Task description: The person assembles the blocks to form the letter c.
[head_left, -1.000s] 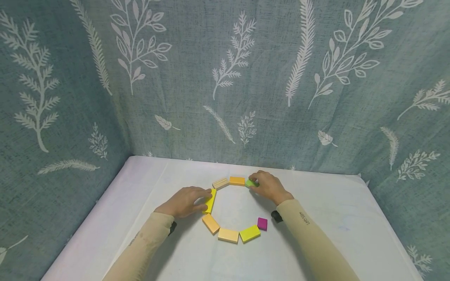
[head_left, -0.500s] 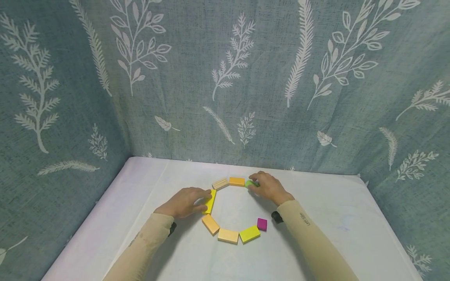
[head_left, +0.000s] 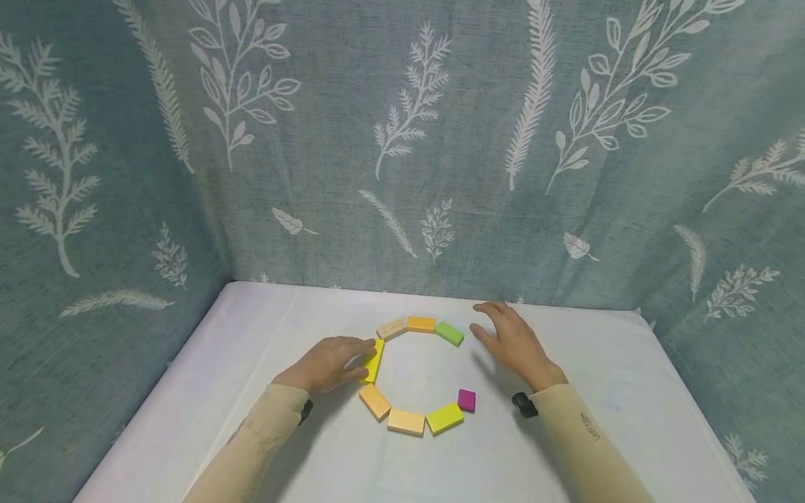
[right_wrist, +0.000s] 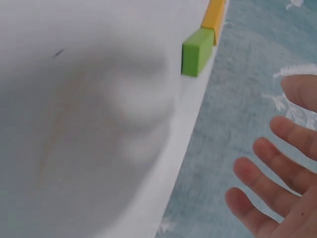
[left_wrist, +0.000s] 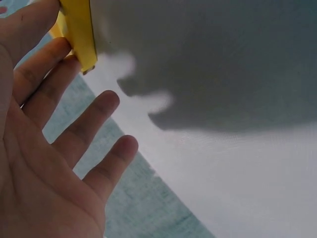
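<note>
In the head view, my left hand pinches a long yellow block between thumb and fingertips at the left side of a ring of blocks. In the left wrist view, the other fingers spread away from the yellow block. My right hand is held apart from the ring at its right, fingers spread, holding nothing. Left of its fingertips lies a green block, which in the right wrist view stands end to end with an orange block.
Along the ring's far side lie a striped wooden block and the orange one. Its near side has two tan blocks, a yellow-green block and a small magenta block. A patterned curtain rises behind the white table.
My right hand has let go of the green block and moved off to the right, its fingers spreading. My left hand has stayed at the yellow block.
</note>
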A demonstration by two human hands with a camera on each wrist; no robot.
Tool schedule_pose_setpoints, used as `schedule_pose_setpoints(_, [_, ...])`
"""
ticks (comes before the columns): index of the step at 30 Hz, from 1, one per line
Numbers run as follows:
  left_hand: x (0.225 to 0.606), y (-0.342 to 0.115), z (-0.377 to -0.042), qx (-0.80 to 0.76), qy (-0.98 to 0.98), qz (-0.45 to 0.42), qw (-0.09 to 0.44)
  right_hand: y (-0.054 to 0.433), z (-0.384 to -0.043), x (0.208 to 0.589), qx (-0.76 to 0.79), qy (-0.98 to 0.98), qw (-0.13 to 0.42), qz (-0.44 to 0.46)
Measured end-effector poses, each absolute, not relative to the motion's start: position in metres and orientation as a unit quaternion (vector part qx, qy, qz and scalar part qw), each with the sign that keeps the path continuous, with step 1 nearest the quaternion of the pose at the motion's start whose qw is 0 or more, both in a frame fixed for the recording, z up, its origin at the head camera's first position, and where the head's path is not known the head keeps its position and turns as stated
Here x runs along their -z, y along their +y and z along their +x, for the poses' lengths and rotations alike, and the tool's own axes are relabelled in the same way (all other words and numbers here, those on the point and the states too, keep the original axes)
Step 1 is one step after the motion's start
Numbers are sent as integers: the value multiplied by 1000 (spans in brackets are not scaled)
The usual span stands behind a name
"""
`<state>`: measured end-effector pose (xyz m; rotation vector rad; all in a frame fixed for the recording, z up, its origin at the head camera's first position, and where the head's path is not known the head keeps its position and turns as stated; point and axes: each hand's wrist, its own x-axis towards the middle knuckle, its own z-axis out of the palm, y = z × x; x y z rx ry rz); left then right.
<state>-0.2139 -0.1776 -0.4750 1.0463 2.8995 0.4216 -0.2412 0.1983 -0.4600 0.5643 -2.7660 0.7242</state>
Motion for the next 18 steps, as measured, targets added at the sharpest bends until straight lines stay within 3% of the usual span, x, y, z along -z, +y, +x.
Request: schedule_pose_setpoints(18, [473, -178, -207, -146, 930, 337, 14, 251, -209, 473, -219, -937, 185, 200])
